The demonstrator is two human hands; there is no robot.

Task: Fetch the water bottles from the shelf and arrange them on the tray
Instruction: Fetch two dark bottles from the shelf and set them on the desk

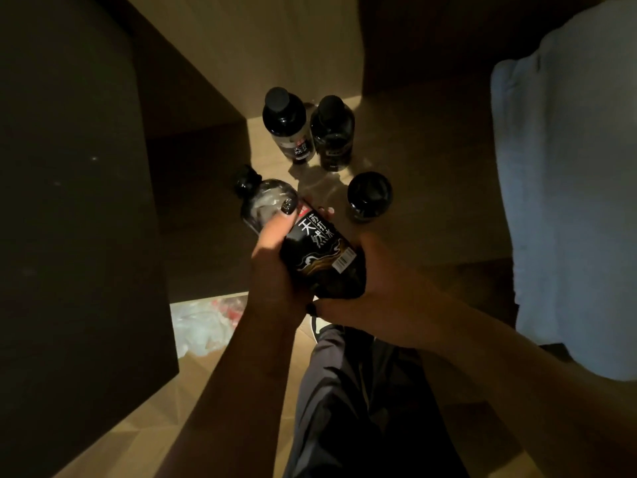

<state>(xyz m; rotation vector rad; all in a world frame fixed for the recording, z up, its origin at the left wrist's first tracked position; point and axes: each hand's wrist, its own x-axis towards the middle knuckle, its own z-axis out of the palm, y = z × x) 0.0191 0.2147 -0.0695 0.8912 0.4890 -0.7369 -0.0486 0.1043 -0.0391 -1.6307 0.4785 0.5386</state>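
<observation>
On the dim wooden shelf point(396, 139), three dark plastic water bottles with black caps stand upright: two touching at the back point(287, 127) point(331, 132), one apart nearer the front point(369, 196). A fourth black-labelled bottle point(310, 243) is held tilted, cap pointing left. The left hand point(275, 267) has its grip wrapped round the body; the right hand point(375, 288) cups the base, likely steadying it for carrying. No tray in view.

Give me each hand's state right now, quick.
Left hand: closed, fingers curled around the black-labelled bottle.
Right hand: closed, gripping the same bottle's lower end.
</observation>
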